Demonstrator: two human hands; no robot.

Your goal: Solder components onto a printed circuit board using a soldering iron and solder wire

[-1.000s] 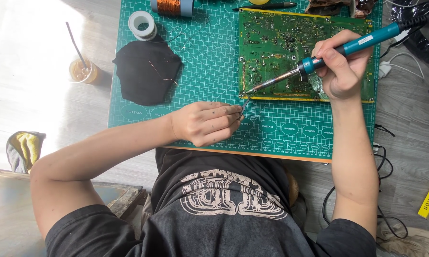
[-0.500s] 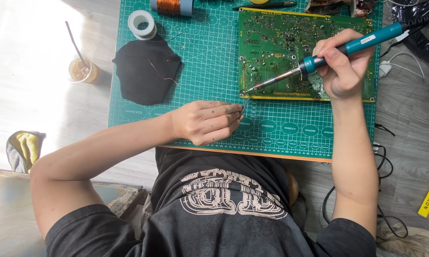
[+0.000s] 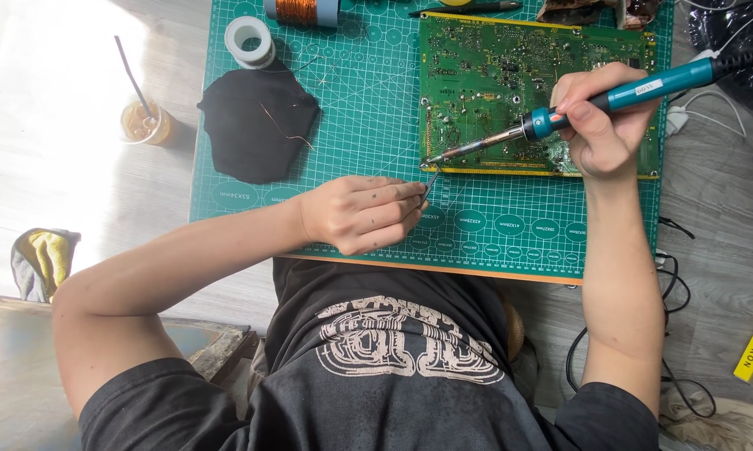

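Note:
My right hand (image 3: pixel 603 125) grips a teal-handled soldering iron (image 3: pixel 635 88), its metal tip resting at the lower left corner of a green circuit board (image 3: pixel 497 75). My left hand (image 3: pixel 361 213) lies on the green cutting mat (image 3: pixel 360 108) just below that corner and pinches a thin solder wire (image 3: pixel 431 179) between its fingertips, the wire's end reaching up to the iron's tip.
A black cloth pad (image 3: pixel 258 124) lies on the mat's left. A white tape roll (image 3: pixel 249 40) and a copper wire spool (image 3: pixel 301 10) sit at the top. A small cup with a stick (image 3: pixel 145 121) and a yellow rag (image 3: pixel 44 260) are off the mat. Cables (image 3: pixel 685 284) trail at right.
The soldering iron's tip has slid a little up and left to the board's corner. My left hand has stayed in place with the wire.

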